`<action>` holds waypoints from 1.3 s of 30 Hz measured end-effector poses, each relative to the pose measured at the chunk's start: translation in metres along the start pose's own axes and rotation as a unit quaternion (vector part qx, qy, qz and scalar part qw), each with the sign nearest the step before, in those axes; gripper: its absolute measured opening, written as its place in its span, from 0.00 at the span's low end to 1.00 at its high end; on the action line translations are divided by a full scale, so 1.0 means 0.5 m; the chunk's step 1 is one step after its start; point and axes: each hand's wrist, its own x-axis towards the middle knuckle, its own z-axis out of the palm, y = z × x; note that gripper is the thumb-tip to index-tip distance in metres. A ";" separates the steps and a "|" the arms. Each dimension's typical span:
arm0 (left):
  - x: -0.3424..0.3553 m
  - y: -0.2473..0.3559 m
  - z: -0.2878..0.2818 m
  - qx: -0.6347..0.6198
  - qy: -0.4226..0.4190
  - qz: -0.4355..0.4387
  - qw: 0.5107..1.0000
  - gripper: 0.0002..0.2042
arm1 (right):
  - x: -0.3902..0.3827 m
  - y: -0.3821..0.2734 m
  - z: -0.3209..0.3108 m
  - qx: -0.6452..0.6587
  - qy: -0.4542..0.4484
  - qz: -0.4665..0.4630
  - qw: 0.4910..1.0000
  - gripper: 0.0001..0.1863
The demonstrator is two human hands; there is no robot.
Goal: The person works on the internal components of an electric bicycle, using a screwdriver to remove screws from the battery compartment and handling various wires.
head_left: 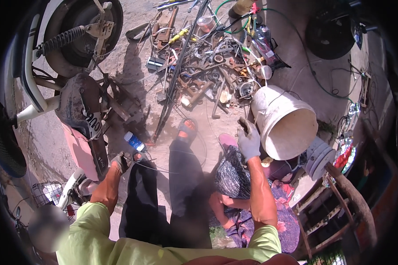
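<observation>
A: Where is the wire (157, 169)?
B: A thin loop of it seems to curve over the ground (139, 15), from beside the left hand (121, 161) towards the foot (188, 128); its far end is too faint to follow.
A: And each grip?
B: The left hand's gloved fingers bend inward near the wire, but one cannot tell whether they close on it; the right hand (248, 139) is raised just beside the tipped bucket (266, 106), fingers partly curled, and whether they pinch anything thin cannot be told.
A: How is the wire best handled?
B: Probably slowly, with light, even tension; the loop should stay clear of the foot, the bottle (135, 141) and the heap (216, 73) of metal parts, where it could snag; the right hand needs care too, as a second person (236, 172) sits close by.
</observation>
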 end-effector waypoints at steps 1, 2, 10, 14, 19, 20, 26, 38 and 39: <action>-0.005 -0.004 0.001 -0.005 -0.002 0.002 1.000 0.16 | 0.014 -0.005 0.009 -0.059 -0.018 -0.017 0.998 0.21; -0.007 -0.010 0.003 -0.008 -0.006 0.002 1.000 0.16 | 0.026 0.002 0.024 -0.059 -0.023 -0.015 0.998 0.21; -0.015 -0.034 0.006 -0.035 -0.017 0.015 0.999 0.16 | 0.160 0.030 0.121 -0.114 -0.097 0.003 0.989 0.25; -0.054 -0.041 0.060 -0.099 0.023 0.045 0.994 0.17 | 0.235 0.001 0.165 -0.153 -0.112 0.012 0.982 0.27; -0.072 -0.051 0.099 -0.127 0.062 0.057 0.988 0.15 | 0.355 0.016 0.221 -0.242 -0.112 -0.035 0.963 0.29; -0.073 -0.046 0.104 -0.134 0.067 0.055 0.987 0.15 | 0.380 0.015 0.233 -0.243 -0.122 -0.025 0.962 0.29; -0.096 -0.025 0.155 -0.163 -0.002 0.138 0.977 0.17 | 0.524 0.059 0.320 -0.350 -0.097 -0.119 0.924 0.30; -0.069 -0.064 0.161 -0.209 -0.013 0.140 0.968 0.16 | 0.752 0.166 0.367 -0.391 -0.169 -0.144 0.893 0.27; -0.060 -0.072 0.153 -0.204 0.012 0.139 0.969 0.17 | 0.739 0.173 0.371 -0.402 -0.149 -0.184 0.885 0.27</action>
